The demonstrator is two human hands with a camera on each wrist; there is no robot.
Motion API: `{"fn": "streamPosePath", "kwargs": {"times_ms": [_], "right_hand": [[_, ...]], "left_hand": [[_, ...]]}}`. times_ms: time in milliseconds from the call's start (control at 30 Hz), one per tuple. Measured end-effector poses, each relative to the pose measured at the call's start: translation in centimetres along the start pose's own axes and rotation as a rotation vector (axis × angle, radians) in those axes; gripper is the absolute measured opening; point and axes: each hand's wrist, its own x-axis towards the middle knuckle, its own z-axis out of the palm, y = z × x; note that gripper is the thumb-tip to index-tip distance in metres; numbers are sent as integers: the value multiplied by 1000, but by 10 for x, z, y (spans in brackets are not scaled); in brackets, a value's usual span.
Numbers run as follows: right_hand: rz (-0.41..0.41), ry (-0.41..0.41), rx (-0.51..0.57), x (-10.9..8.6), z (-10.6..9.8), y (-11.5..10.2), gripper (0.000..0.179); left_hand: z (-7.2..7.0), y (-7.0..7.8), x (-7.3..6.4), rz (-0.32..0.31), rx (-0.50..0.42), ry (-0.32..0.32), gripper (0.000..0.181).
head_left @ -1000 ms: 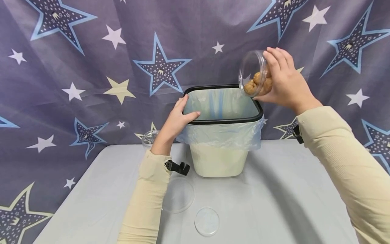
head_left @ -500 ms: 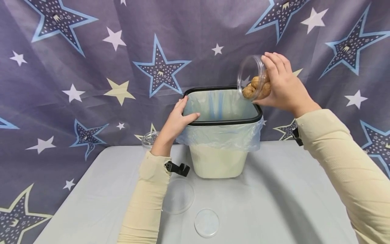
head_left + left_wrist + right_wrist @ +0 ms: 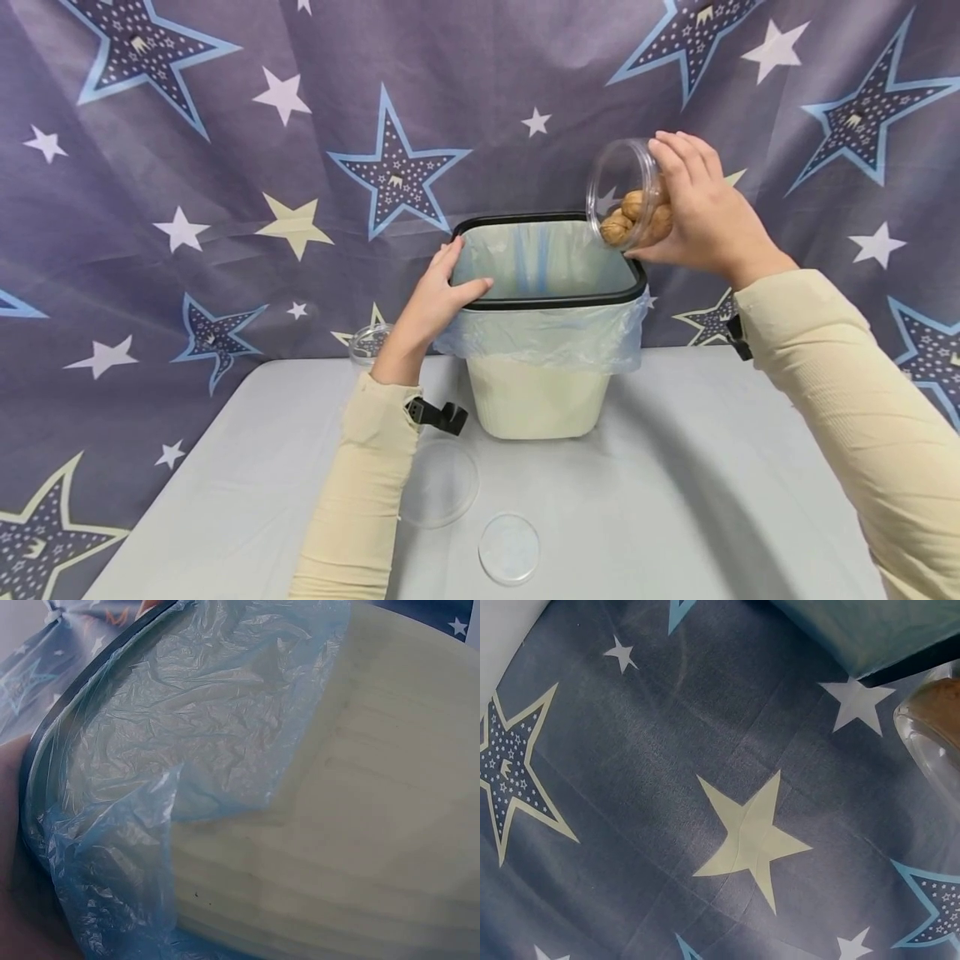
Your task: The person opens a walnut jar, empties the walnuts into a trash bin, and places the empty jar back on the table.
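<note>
A cream trash bin (image 3: 536,400) with a black rim stands upright, lined with a thin bluish plastic bag (image 3: 555,337) folded over its outside. My left hand (image 3: 433,292) holds the left corner of the rim, thumb over the front edge; the left wrist view shows the bag (image 3: 202,712) bunched beside it. Above the bin's back right corner my right hand (image 3: 708,208) grips a clear plastic jar (image 3: 647,171) by its base. The jar lies tipped on its side, mouth toward the left, with several walnuts (image 3: 617,227) inside. In the right wrist view only the jar's edge (image 3: 922,742) shows.
Two clear round lids, a larger one (image 3: 440,483) and a smaller one (image 3: 509,548), lie on the white table (image 3: 660,500). Another clear container (image 3: 366,342) stands behind my left wrist, partly hidden. A starry curtain (image 3: 495,50) hangs behind the table.
My right hand has lowered the tipped jar slightly toward the bin, and the walnuts remain inside it. The left hand keeps its place on the rim.
</note>
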Motion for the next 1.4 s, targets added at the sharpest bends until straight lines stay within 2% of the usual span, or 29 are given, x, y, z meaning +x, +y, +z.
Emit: {"fn": "streamPosePath", "kwargs": {"times_ms": [267, 767, 967, 1167, 1400], "right_hand": [[18, 8, -10, -1, -1, 2, 113], [-10, 20, -67, 2, -4, 4, 113], [34, 17, -60, 1, -6, 3, 115], [93, 51, -90, 5, -4, -2, 114], [-23, 33, -116, 14, -1, -7, 112]], "left_hand": [[0, 0, -1, -3, -2, 4, 82], [-1, -1, 1, -2, -1, 0, 82], [0, -2, 1, 4, -4, 1, 82], [0, -2, 2, 4, -10, 6, 82], [0, -1, 1, 2, -17, 4, 82]]}}
